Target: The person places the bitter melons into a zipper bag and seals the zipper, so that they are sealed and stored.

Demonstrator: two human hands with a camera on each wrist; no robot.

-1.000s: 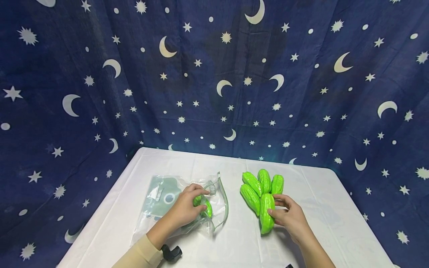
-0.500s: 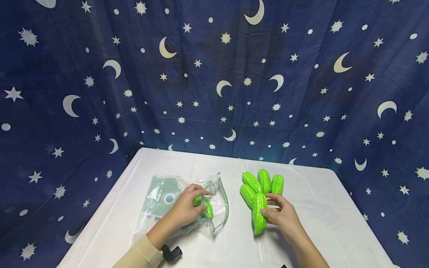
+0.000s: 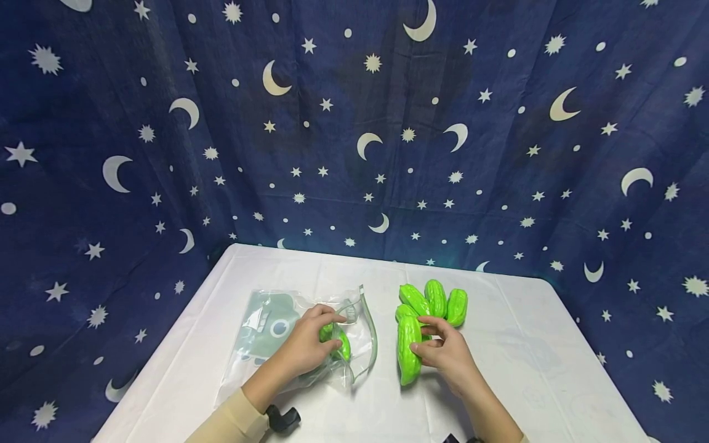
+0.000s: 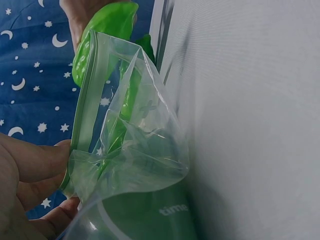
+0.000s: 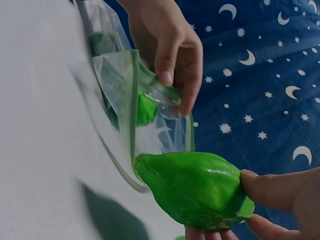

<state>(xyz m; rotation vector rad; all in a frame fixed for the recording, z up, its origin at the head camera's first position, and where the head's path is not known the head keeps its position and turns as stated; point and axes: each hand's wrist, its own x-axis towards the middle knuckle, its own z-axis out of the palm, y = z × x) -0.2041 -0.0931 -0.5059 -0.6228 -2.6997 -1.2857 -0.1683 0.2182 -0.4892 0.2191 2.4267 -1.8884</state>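
Note:
My right hand [image 3: 451,357] grips a bright green bitter melon [image 3: 408,351] by its side, thumb on the near face, raised over the table. In the right wrist view the melon's pointed end is by the mouth of a clear zip bag [image 5: 130,95]. My left hand [image 3: 310,338] pinches the bag's upper edge, and the mouth gapes toward the right. Inside the bag lies green fruit [image 3: 344,346], partly hidden by the hand and film. Several more bitter melons [image 3: 436,298] lie grouped behind the right hand, one mostly covered by the held melon.
The bag lies on a white-covered table [image 3: 515,344], its printed green part [image 3: 271,307] to the left. A dark blue curtain [image 3: 343,154] with moons and stars hangs behind the table. A black piece [image 3: 284,419] juts out beside the left wrist.
The right hand has carried the bitter melon leftward, away from the group and nearer the bag's mouth. The left hand and the bag have stayed in place.

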